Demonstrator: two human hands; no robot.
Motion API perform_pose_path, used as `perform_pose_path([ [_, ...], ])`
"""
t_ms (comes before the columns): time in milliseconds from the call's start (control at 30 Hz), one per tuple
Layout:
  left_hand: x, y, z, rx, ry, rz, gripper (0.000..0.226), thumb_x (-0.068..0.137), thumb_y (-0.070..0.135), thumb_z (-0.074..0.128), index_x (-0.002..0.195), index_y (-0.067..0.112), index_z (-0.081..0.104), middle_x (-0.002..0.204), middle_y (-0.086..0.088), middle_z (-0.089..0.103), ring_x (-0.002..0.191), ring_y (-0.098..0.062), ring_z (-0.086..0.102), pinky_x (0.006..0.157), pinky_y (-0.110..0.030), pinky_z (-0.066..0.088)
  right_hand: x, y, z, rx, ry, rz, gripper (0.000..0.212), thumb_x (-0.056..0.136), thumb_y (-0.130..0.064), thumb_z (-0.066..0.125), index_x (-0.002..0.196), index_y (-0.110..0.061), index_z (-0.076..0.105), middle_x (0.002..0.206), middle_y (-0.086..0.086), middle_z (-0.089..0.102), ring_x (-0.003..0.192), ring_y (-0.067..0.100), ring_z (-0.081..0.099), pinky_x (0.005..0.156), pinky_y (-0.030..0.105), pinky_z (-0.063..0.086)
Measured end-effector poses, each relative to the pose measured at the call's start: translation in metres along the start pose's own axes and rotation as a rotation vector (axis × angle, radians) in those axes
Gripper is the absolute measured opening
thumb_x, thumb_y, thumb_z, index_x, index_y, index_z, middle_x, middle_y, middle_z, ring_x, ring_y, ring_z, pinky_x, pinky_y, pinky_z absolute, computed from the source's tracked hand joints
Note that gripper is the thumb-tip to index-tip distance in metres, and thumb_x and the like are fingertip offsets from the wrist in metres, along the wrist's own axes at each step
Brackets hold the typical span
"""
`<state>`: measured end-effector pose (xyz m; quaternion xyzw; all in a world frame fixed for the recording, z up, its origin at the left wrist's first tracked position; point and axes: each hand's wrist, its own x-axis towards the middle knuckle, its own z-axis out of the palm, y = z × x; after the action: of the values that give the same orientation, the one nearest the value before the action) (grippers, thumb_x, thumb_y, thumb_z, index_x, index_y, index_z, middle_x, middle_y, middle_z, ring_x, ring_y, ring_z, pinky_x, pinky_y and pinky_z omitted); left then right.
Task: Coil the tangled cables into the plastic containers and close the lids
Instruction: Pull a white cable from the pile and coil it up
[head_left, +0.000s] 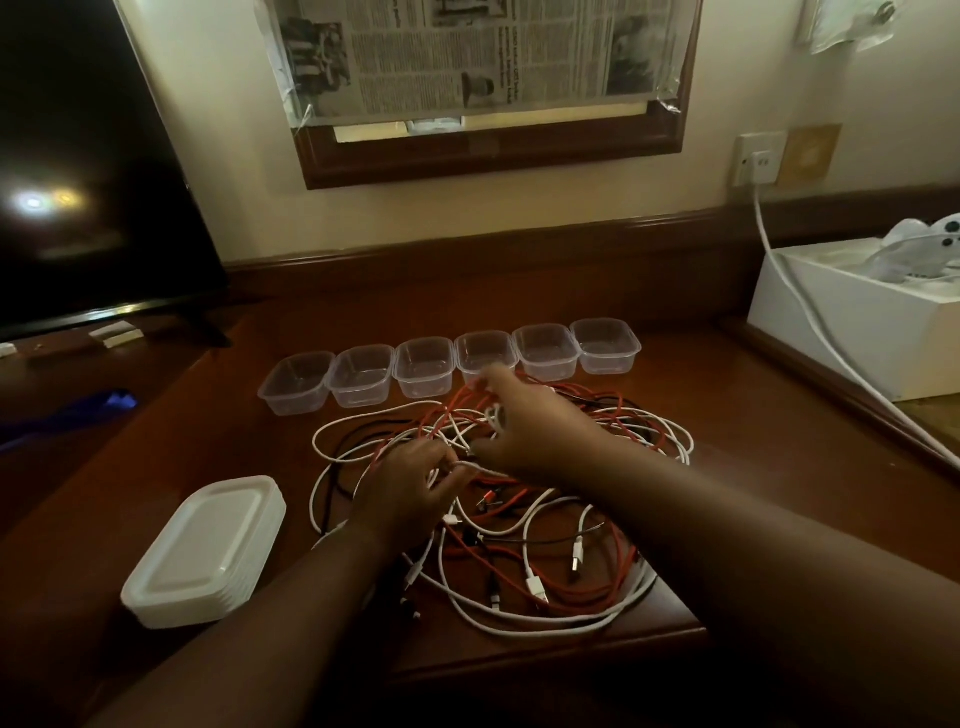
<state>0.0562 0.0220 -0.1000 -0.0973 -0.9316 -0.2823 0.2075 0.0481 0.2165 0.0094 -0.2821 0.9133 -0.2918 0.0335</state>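
Observation:
A tangle of white, red and black cables (524, 566) lies in a heap on the wooden desk (737, 467). Behind it stands a row of several clear plastic containers (423, 366), all open and with nothing inside. A stack of white lids (208, 551) sits at the front left. My left hand (402, 491) is in the middle of the heap and pinches a white cable. My right hand (524, 421) reaches over the far part of the heap, its fingers curled round white and red strands.
A dark television screen (88, 171) stands at the back left. A white box (852, 317) sits at the right, with a white power cord (810, 317) running from the wall socket (758, 161) across it. The desk's front edge lies just below the cables.

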Motion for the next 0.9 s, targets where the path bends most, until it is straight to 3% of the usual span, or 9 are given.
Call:
perform_pose_path([
  [100,0.0,0.008,-0.003,0.012,-0.016,-0.003,0.042,0.081,0.072,0.043,0.076,0.032,0.055,0.078,0.012,0.055,0.076,-0.004,0.053,0.066,-0.03,0.047,0.0,-0.002,0.001,-0.392,-0.183,0.001,0.047,0.092,-0.043,0.064,0.129,-0.016,0.055,0.107,0.004,0.064,0.094,0.019,0.061,0.072,0.028,0.049],
  [200,0.0,0.009,-0.004,0.04,-0.049,0.02,0.039,0.083,0.069,0.045,0.078,0.032,0.055,0.078,0.013,0.055,0.075,-0.003,0.052,0.065,-0.03,0.046,0.0,-0.002,-0.001,-0.409,-0.322,-0.003,0.031,0.093,-0.038,0.064,0.115,-0.016,0.065,0.101,0.002,0.066,0.089,0.018,0.061,0.064,0.024,0.044],
  [300,0.0,0.011,-0.002,-0.015,-0.073,-0.029,0.035,0.084,0.065,0.045,0.076,0.033,0.056,0.077,0.011,0.057,0.073,-0.005,0.054,0.065,-0.032,0.049,0.002,-0.002,0.0,-0.415,-0.268,-0.029,0.028,0.097,-0.037,0.057,0.112,-0.014,0.063,0.093,0.0,0.063,0.082,0.015,0.059,0.065,0.024,0.044],
  [467,0.0,-0.003,0.003,-0.108,-0.076,-0.135,0.022,0.097,0.032,0.056,0.078,0.024,0.061,0.072,0.004,0.059,0.07,-0.013,0.057,0.07,-0.046,0.052,0.001,-0.004,-0.002,0.333,0.032,0.006,0.018,0.101,-0.024,0.048,0.086,-0.016,0.056,0.081,0.005,0.059,0.068,0.018,0.053,0.061,0.027,0.044],
  [567,0.0,-0.003,0.004,-0.118,-0.07,-0.145,0.012,0.098,0.024,0.057,0.093,0.024,0.069,0.075,0.008,0.06,0.066,-0.002,0.057,0.061,-0.029,0.047,-0.002,-0.004,-0.005,0.815,0.072,-0.008,0.02,0.103,-0.019,0.042,0.096,-0.01,0.059,0.105,0.01,0.068,0.095,0.023,0.065,0.084,0.036,0.053],
  [633,0.0,-0.001,0.005,-0.144,-0.053,-0.142,0.013,0.098,0.022,0.058,0.104,0.023,0.07,0.082,0.011,0.061,0.069,0.001,0.056,0.064,-0.023,0.045,-0.005,-0.004,-0.006,1.059,0.055,-0.038,0.024,0.102,-0.011,0.036,0.097,-0.004,0.059,0.11,0.013,0.07,0.106,0.023,0.067,0.095,0.039,0.053],
  [700,0.002,0.001,0.003,-0.152,-0.032,-0.126,0.015,0.097,0.025,0.058,0.104,0.024,0.071,0.09,0.012,0.063,0.082,0.0,0.059,0.074,-0.028,0.051,-0.006,-0.003,-0.006,1.124,0.073,-0.038,0.022,0.1,-0.007,0.037,0.094,-0.001,0.058,0.095,0.015,0.069,0.09,0.025,0.07,0.088,0.039,0.055],
  [767,0.004,0.001,0.003,-0.135,-0.001,-0.076,0.015,0.096,0.029,0.058,0.101,0.024,0.071,0.093,0.012,0.065,0.088,-0.004,0.06,0.079,-0.035,0.054,-0.004,-0.001,-0.005,1.113,0.133,0.022,0.017,0.096,-0.004,0.043,0.082,-0.008,0.052,0.076,0.011,0.058,0.066,0.022,0.06,0.072,0.039,0.054],
  [900,0.004,0.007,0.001,-0.113,0.098,0.024,0.015,0.091,0.035,0.056,0.093,0.025,0.066,0.087,0.015,0.059,0.085,-0.005,0.057,0.074,-0.036,0.052,0.001,0.005,-0.002,0.789,0.232,0.117,0.015,0.093,-0.009,0.059,0.082,-0.014,0.05,0.068,0.002,0.05,0.053,0.011,0.045,0.046,0.022,0.042],
])
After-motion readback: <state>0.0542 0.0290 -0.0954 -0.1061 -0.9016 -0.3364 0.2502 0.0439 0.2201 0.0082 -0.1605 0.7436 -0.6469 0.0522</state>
